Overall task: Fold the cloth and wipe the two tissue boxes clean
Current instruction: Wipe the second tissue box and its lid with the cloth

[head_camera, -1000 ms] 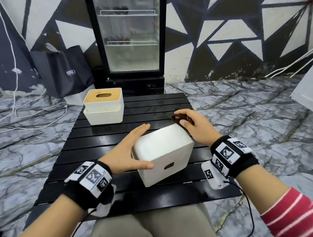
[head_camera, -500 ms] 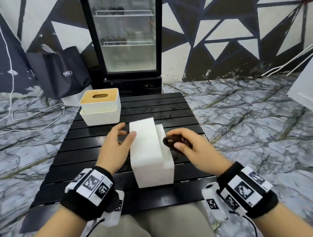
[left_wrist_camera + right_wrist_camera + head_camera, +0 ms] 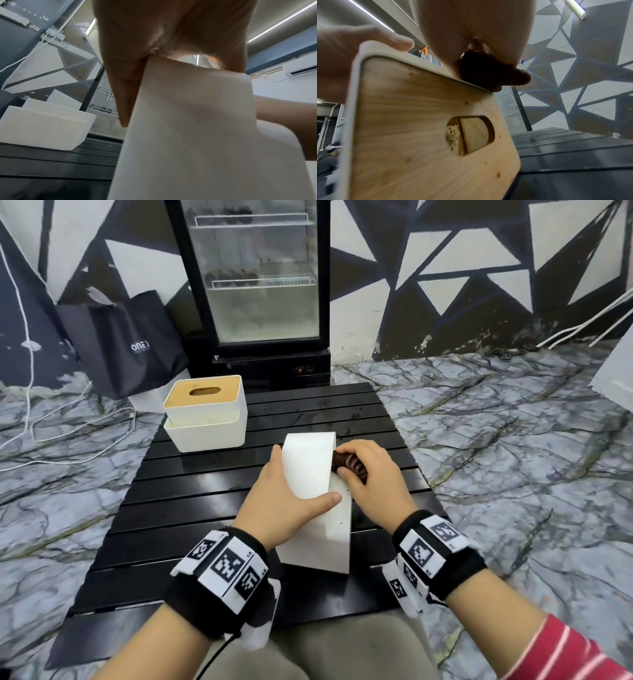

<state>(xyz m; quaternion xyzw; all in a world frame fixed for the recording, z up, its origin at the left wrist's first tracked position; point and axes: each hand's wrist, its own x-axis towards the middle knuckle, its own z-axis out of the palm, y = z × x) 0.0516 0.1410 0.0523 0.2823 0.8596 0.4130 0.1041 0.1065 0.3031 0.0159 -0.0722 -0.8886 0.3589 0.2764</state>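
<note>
A white tissue box (image 3: 310,470) lies tipped on its side mid-table, its wooden lid (image 3: 419,121) facing right. My left hand (image 3: 284,501) grips it from the left, with the thumb lying across the top face and the fingers (image 3: 123,81) down the left side. My right hand (image 3: 373,474) holds a folded brown cloth (image 3: 349,465) and presses it against the box's upper right edge; the cloth (image 3: 488,73) sits on the lid's rim. A second white tissue box (image 3: 205,422) with a wooden lid stands upright at the table's back left.
The black slatted table (image 3: 191,508) is low, with marble floor around it. Behind it stand a glass-door fridge (image 3: 260,285) and a black bag (image 3: 126,344). White cables (image 3: 68,433) trail on the floor to the left.
The near box has been turned so that it runs away from me. My left thumb has come over its top. My right hand has brought the cloth against the box's right edge.
</note>
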